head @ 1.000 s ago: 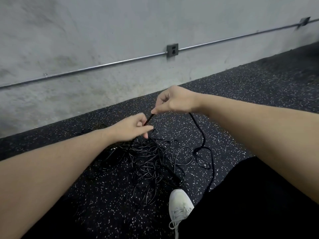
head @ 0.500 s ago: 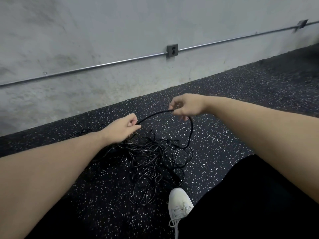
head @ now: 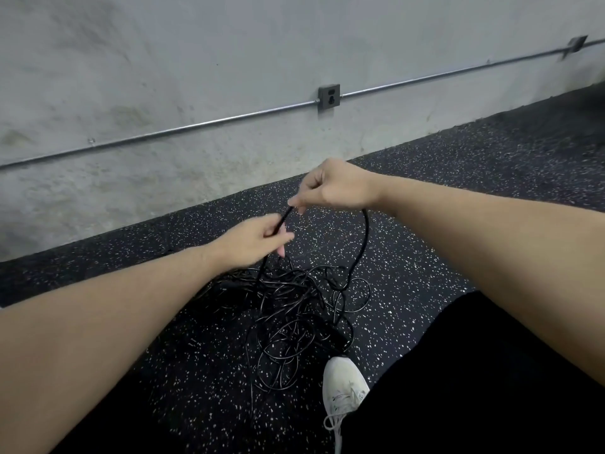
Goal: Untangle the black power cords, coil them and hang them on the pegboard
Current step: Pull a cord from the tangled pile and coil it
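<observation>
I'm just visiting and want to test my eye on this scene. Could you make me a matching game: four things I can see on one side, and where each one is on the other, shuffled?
Things:
1. right hand
2. tangled cords
3. white shoe
4. outlet box

Places or states:
A. mounted on the wall, on the metal conduit
B. pinching a cord, above the left hand
C. heaped on the speckled floor
D. on the floor at the near edge of the heap

Pairs: 1-B, 2-C, 3-D, 4-A
</observation>
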